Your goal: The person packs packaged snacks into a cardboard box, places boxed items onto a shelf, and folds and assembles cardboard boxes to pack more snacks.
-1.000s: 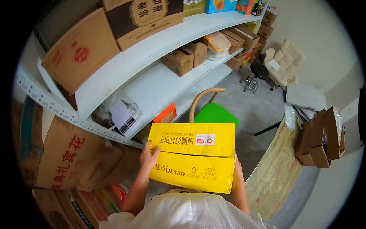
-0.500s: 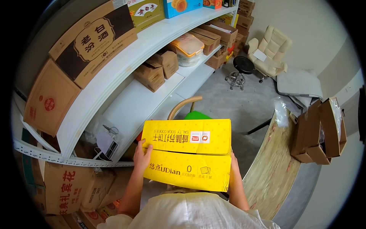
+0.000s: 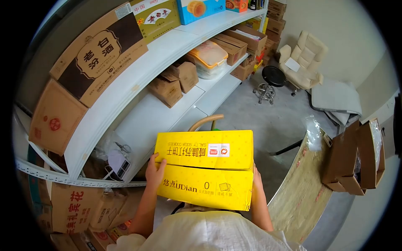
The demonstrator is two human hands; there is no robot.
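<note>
A yellow cardboard box (image 3: pixel 205 169) with dark printing and a small white-and-red label is held close in front of the white shirt. At its left edge is my left hand (image 3: pixel 155 170), with the thumb on the front and fingers wrapped around the side. My right hand (image 3: pixel 257 180) presses on the right side of the box, its fingers mostly hidden behind it. The box's two top flaps meet at a seam across the middle.
White shelves (image 3: pixel 167 46) at the left carry cartons and a plastic container (image 3: pixel 208 54). A wooden chair back (image 3: pixel 205 120) stands beyond the box. At the right are a wooden tabletop (image 3: pixel 299 184) and an open brown carton (image 3: pixel 349 159). A black stool (image 3: pixel 274 76) and cream armchair (image 3: pixel 305 58) stand farther back.
The view has turned and moved, so the shelves and chairs sit differently and the green seat is now mostly hidden behind the box. Both hands still hold the yellow box.
</note>
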